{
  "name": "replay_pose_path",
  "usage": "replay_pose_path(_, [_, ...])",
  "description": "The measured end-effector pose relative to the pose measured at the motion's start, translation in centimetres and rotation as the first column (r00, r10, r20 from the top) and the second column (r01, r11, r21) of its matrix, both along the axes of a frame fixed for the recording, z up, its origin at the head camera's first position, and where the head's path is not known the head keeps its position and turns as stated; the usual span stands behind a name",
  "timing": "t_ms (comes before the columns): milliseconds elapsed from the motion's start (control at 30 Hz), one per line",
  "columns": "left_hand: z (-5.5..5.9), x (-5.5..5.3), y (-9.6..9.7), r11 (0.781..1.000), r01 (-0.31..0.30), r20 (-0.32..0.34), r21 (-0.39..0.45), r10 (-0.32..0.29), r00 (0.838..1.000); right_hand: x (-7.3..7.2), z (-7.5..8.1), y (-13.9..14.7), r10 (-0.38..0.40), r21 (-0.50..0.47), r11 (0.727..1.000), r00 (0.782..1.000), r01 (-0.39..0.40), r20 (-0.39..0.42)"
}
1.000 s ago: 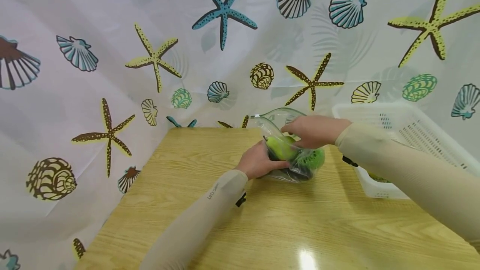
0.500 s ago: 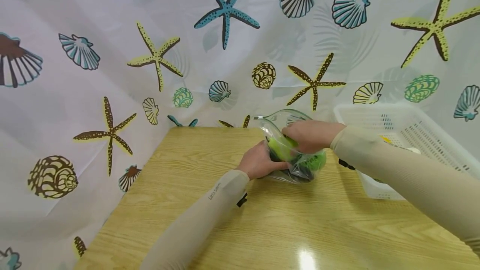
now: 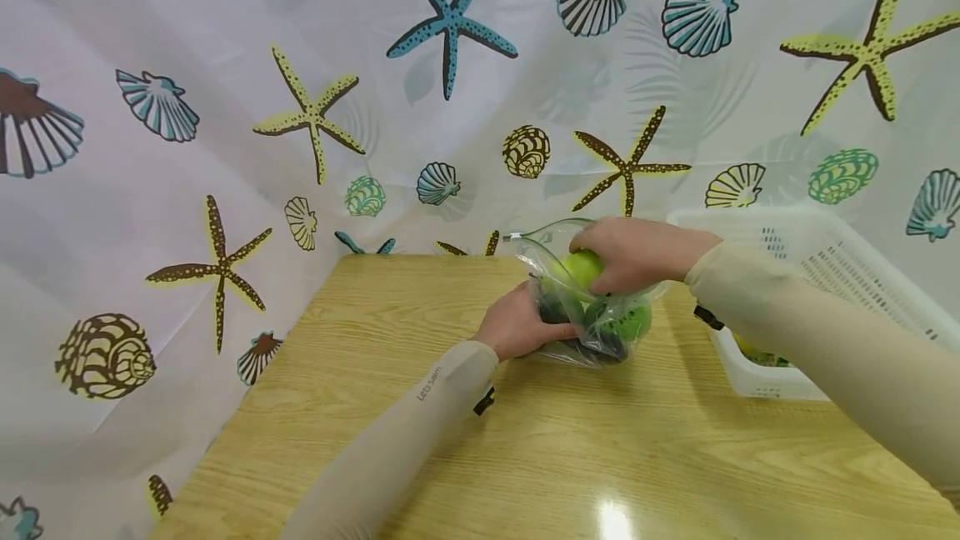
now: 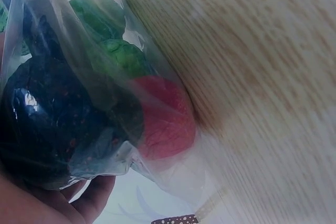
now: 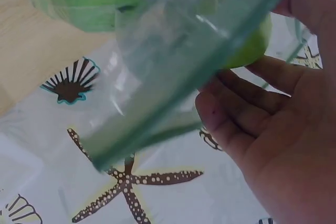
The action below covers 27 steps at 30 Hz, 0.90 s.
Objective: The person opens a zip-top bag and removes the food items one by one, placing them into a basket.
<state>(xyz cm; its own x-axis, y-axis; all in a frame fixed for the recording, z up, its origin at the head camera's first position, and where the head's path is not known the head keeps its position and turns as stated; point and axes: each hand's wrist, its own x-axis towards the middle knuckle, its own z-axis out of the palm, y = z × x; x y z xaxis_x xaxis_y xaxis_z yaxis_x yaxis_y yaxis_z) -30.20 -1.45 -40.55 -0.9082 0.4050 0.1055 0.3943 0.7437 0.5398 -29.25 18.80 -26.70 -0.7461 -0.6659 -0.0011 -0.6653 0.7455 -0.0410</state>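
A clear zip bag (image 3: 531,252) with a green-edged mouth stands on the table, holding several fruit- or vegetable-like pieces. My left hand (image 3: 517,323) grips its left side, thumb across the front. At the mouth, my right hand (image 3: 637,252) holds a yellow-green pear (image 3: 583,267) by its rounded end; in the right wrist view the pear (image 5: 254,45) shows past the zip edge. Lower in the bag are a green piece with black specks (image 3: 630,319) and dark pieces (image 3: 600,344). The left wrist view shows a large dark rounded piece (image 4: 63,114) and a red one (image 4: 167,119) through the plastic.
A white perforated basket (image 3: 757,382) stands at the right, partly hidden by the right sleeve, with something yellow and green inside. The wooden table (image 3: 420,298) ends at a curtain (image 3: 465,132) printed with shells and starfish.
My right hand first reaches lower into the bag, then rises toward the mouth with the pear's rounded end lifted. The left hand keeps its place on the bag.
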Motion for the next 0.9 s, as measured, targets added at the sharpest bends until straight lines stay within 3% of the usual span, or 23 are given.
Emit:
replay_pose_path(333, [0.1, 0.2, 0.4, 0.998, -0.037, 0.018, -0.041, 0.038, 0.999, 1.3, 2.9, 2.9, -0.13, -0.134, 0.983, 0.991, 0.123, -0.045])
replay_pose_path(533, [0.1, 0.3, 0.4, 0.998, -0.04, 0.014, -0.054, 0.041, 0.999, 2.0, 4.7, 6.7, -0.19, -0.214, 0.962, 0.978, 0.168, -0.085])
replay_pose_path(667, [0.0, 0.3, 0.5, 0.997, -0.04, 0.007, -0.069, 0.04, 0.999, 2.0, 5.1, 10.1, -0.25, -0.294, 0.932, 0.963, 0.212, -0.1])
replay_pose_path(767, [0.1, 0.3, 0.4, 0.996, -0.041, -0.001, -0.08, 0.041, 0.999, 1.6, 5.0, 12.8, -0.325, -0.289, 0.913, 0.941, 0.287, -0.091])
replay_pose_path(900, [0.0, 0.3, 0.4, 0.996, -0.048, -0.002, -0.082, 0.048, 0.999, 0.6, 3.8, 15.7, -0.415, -0.166, 0.899, 0.909, 0.405, -0.03])
